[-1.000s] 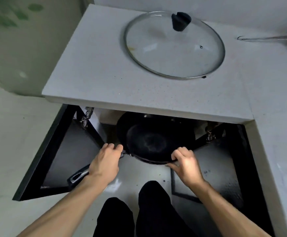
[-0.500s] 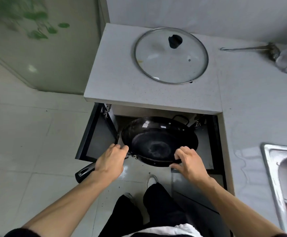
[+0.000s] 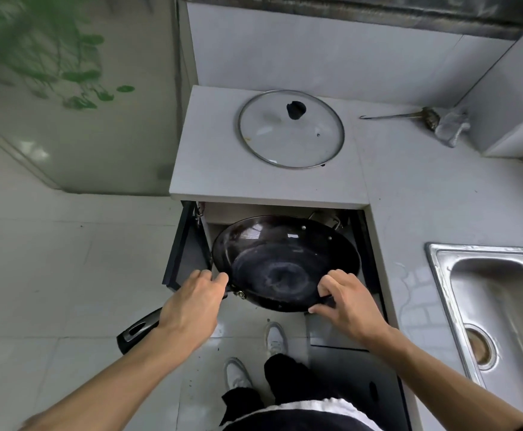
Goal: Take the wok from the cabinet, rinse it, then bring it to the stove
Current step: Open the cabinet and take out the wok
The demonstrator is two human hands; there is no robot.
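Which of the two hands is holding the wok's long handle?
The left hand: it grips the long black handle of the wok. The right hand instead pinches the wok's near rim.

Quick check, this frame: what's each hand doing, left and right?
Left hand: grips the wok by its long handle.
Right hand: fingers curled over the wok's near rim, holding it.
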